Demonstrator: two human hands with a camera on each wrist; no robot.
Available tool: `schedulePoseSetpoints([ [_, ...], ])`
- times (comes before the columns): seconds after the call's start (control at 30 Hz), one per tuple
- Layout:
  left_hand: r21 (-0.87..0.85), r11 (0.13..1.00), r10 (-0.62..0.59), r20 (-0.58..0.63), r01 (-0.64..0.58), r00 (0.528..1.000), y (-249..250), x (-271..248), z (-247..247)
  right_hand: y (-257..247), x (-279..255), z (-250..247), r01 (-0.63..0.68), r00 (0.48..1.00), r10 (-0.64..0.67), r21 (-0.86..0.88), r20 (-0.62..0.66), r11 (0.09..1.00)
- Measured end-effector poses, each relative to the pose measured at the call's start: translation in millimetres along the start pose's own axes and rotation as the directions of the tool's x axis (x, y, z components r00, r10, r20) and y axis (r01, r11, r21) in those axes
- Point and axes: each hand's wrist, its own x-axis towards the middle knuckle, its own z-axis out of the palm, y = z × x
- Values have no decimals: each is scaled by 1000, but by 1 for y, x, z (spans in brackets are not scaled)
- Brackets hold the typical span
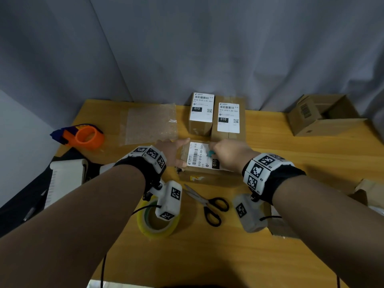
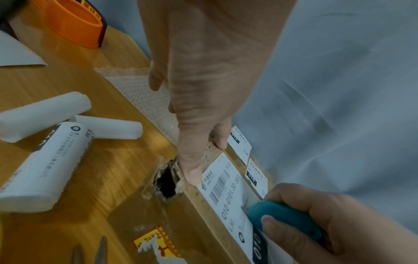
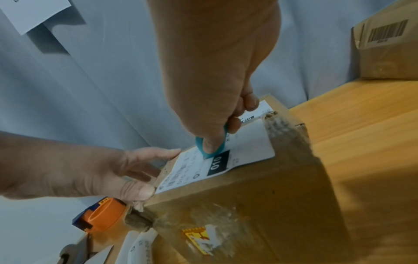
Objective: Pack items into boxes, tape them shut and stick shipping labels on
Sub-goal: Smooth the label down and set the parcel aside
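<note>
Near edge of the tabletop [image 1: 207, 256]: a roll of clear yellowish tape [image 1: 158, 223], partly hidden under the left wrist rig; black-handled scissors [image 1: 207, 201] just to its right, blades closed. Bare wood toward the near edge.

Mid-table: cardboard box [image 1: 204, 173] with a white shipping label [image 1: 199, 155] on its top face. Near-left corner of the box is torn, a dark hole showing in the left wrist view. The left hand [image 1: 173, 153] steadies the box's left end, thumb and fingers loosely straight against the top edge. The right hand [image 1: 228, 153] pinches a small teal tool [image 1: 211, 153] between thumb and fingers, its tip pressed to the label; the tool's shape is mostly covered by the fingers.

Left side: orange tape dispenser [image 1: 83, 136]; rolled white labels [image 1: 66, 175] at the left edge, partly cut off.

Far side: bubble wrap sheet [image 1: 148, 122]; two labelled boxes [image 1: 216, 115] touching side by side. Far-right corner: an open empty-looking carton [image 1: 320, 115], interior hard to make out.
</note>
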Motion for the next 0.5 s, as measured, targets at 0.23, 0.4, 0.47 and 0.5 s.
schedulePoseSetpoints([
  [0.23, 60, 998, 5, -14, -4, 1000, 13, -3, -3, 14, -16, 2, -26, 999, 28, -38, 37, 999],
  [0.4, 128, 992, 14, -42, -9, 999, 27, -5, -13, 17, -25, 5, -71, 995, 77, -95, 63, 993],
  [0.47, 139, 987, 87, -44, -80, 995, 37, -3, -10, 15, -24, 6, -68, 996, 74, -101, 55, 993],
  [0.5, 144, 982, 131, -44, -124, 990, 43, -1, -6, 15, -24, 5, -65, 996, 70, -101, 51, 993],
])
